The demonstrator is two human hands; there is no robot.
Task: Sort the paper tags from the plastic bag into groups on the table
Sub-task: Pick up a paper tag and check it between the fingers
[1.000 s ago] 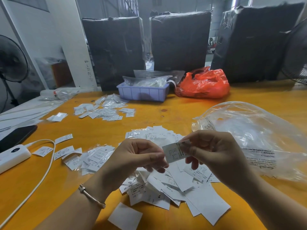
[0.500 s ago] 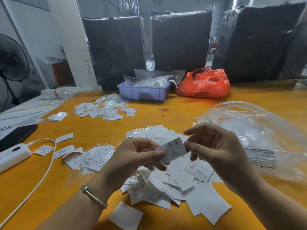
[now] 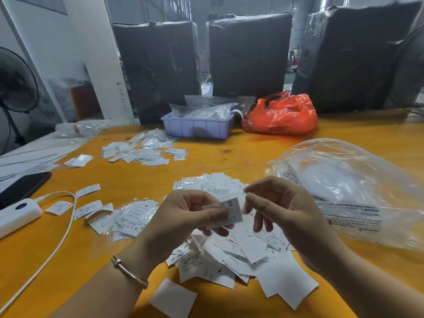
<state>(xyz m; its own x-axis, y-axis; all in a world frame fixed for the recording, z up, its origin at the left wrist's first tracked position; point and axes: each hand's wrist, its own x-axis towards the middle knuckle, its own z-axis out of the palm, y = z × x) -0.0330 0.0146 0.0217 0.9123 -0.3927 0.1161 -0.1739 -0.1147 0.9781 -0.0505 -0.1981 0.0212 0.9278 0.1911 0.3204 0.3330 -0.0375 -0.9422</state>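
Your left hand [image 3: 183, 216] pinches a tag [image 3: 226, 213] between thumb and curled fingers; it is printed XS and seen upside down. Your right hand [image 3: 282, 210] hangs just beside the tag's right edge, fingers loosely curled and holding nothing, fingertips apart from the paper. Under both sets of fingers lies the loose pile [image 3: 231, 260]. Beyond your right fingers sits the clear bag [image 3: 348, 187]; left of your left fingers lies a sorted group [image 3: 128, 218] on the table [image 3: 252, 152].

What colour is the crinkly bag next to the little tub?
Red-orange, seen in the head view: the bag sits right of the pale purple tub.
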